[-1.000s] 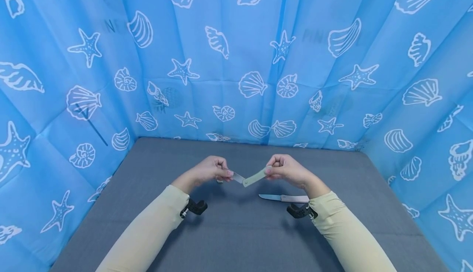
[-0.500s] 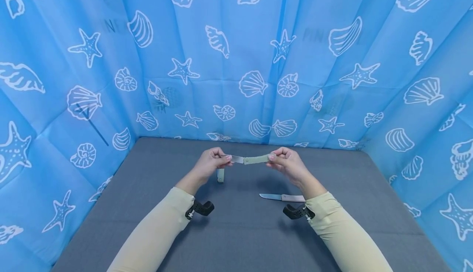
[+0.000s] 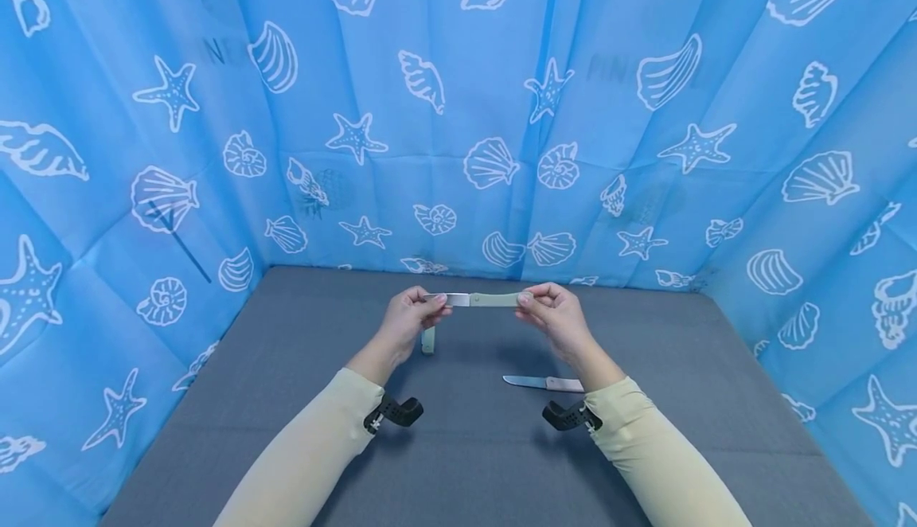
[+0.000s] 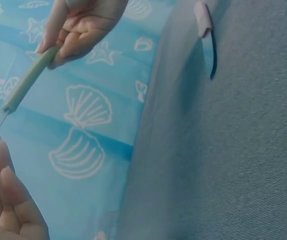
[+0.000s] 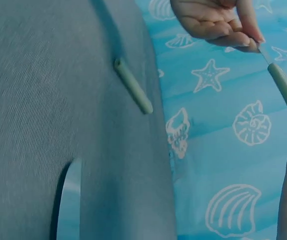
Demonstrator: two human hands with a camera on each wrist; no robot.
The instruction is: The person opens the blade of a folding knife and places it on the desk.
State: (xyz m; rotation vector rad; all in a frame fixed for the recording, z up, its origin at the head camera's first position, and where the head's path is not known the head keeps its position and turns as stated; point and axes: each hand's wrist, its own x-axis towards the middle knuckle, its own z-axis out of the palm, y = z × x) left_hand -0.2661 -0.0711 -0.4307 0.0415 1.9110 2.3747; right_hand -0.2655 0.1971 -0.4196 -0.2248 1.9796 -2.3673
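Observation:
A folding knife with a pale green handle [image 3: 494, 300] is stretched out level above the table in the head view, its blade [image 3: 458, 299] swung out in line with the handle. My left hand [image 3: 410, 320] pinches the blade near its tip. The handle's far end is pinched by my right hand [image 3: 559, 320]. Below my left hand lies a folded pale green knife [image 3: 427, 340], partly hidden in the head view and whole in the right wrist view [image 5: 133, 86]. An opened knife with a pink handle [image 3: 563, 384] lies near my right wrist, blade pointing left.
A grey cloth-covered table [image 3: 458, 455] lies beneath both hands. Blue curtains [image 3: 458, 113] with white shells and starfish rise behind it and at both sides. Black wrist cameras [image 3: 404, 411] sit on both forearms.
Both hands have lifted the green knife, and its blade and handle have gone from a bent angle to a straight line. The folded green knife below my left hand has come into view.

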